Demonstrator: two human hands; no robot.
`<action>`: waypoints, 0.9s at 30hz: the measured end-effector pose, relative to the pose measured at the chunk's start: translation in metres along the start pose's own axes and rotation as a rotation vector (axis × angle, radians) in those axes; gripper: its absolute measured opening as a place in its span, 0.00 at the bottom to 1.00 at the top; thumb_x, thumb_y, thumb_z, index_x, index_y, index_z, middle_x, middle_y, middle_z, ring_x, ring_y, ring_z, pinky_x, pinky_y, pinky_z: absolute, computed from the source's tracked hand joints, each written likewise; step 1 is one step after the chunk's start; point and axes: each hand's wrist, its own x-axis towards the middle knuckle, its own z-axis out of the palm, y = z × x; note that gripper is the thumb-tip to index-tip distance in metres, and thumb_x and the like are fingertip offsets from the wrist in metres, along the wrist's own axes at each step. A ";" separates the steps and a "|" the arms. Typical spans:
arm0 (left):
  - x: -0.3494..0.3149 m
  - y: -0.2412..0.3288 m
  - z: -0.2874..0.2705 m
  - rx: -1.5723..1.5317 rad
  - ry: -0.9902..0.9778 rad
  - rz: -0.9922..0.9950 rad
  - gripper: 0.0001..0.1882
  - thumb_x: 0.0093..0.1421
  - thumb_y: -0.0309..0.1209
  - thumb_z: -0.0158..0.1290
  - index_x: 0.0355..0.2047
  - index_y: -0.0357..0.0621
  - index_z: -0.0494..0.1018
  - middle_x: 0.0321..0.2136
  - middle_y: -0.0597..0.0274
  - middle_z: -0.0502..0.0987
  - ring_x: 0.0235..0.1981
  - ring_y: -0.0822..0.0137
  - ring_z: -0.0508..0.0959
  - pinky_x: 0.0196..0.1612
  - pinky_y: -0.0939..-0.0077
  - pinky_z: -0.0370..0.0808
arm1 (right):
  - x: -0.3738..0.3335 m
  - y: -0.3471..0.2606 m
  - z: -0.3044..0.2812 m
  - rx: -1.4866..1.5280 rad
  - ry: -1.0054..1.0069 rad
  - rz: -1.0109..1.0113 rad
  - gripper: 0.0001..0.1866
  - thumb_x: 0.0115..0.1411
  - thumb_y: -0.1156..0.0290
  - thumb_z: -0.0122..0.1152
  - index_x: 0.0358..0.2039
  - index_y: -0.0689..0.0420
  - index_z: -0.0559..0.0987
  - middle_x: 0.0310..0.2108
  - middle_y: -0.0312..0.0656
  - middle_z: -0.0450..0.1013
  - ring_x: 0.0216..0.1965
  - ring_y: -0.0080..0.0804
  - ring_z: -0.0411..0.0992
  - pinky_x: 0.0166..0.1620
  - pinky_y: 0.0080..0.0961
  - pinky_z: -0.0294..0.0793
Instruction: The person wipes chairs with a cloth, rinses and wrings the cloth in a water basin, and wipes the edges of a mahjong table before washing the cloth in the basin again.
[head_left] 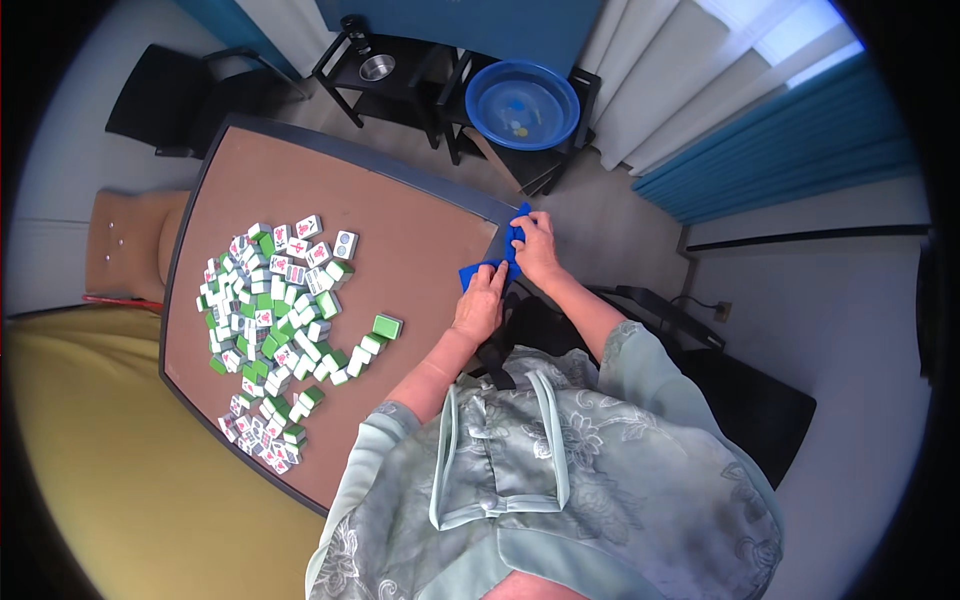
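Observation:
A blue cloth point(511, 250) lies folded over the dark rim at the right corner of the mahjong table point(400, 230). My left hand point(480, 302) grips its near end, fingers bent onto it. Farther along the rim, my right hand point(536, 250) has its fingers curled on the cloth's other end. Left of my hands, a heap of green-and-white mahjong tiles point(264, 318) is spread over the brown tabletop, some face up and some face down. A short crooked line of tiles point(372, 345) trails from the heap toward my left forearm.
Beyond the table, a blue basin point(522, 140) of water stands on a black side table; a steel bowl point(377, 68) sits on another. A black chair point(170, 100) is at far left, a tan chair point(120, 245) at the left edge, another black chair point(745, 400) at right.

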 end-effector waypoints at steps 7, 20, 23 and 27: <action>0.017 -0.005 -0.007 -0.040 0.069 0.001 0.30 0.50 0.23 0.55 0.55 0.39 0.63 0.42 0.49 0.67 0.43 0.49 0.74 0.43 0.58 0.75 | 0.032 0.018 0.000 0.200 0.042 0.076 0.11 0.44 0.85 0.65 0.29 0.58 0.76 0.35 0.44 0.68 0.40 0.45 0.70 0.44 0.34 0.71; 0.100 0.008 -0.016 -0.384 0.519 -0.362 0.14 0.53 0.23 0.55 0.40 0.38 0.67 0.39 0.49 0.69 0.37 0.48 0.74 0.41 0.62 0.74 | 0.149 0.016 -0.010 0.569 -0.441 -0.231 0.06 0.53 0.80 0.61 0.33 0.61 0.76 0.36 0.45 0.70 0.32 0.35 0.73 0.35 0.25 0.72; 0.101 0.026 -0.003 -0.202 0.499 -0.544 0.17 0.51 0.23 0.57 0.41 0.38 0.67 0.43 0.49 0.68 0.41 0.48 0.72 0.44 0.61 0.71 | 0.158 0.011 -0.009 0.552 -0.695 -0.364 0.12 0.51 0.77 0.61 0.37 0.58 0.74 0.38 0.48 0.68 0.40 0.48 0.70 0.45 0.36 0.71; 0.119 0.055 0.007 -0.021 0.408 -0.715 0.23 0.46 0.22 0.59 0.44 0.39 0.66 0.46 0.50 0.67 0.47 0.46 0.68 0.52 0.58 0.67 | 0.153 0.024 -0.017 0.330 -1.031 -0.383 0.28 0.50 0.79 0.62 0.52 0.53 0.65 0.44 0.51 0.63 0.48 0.53 0.64 0.52 0.41 0.66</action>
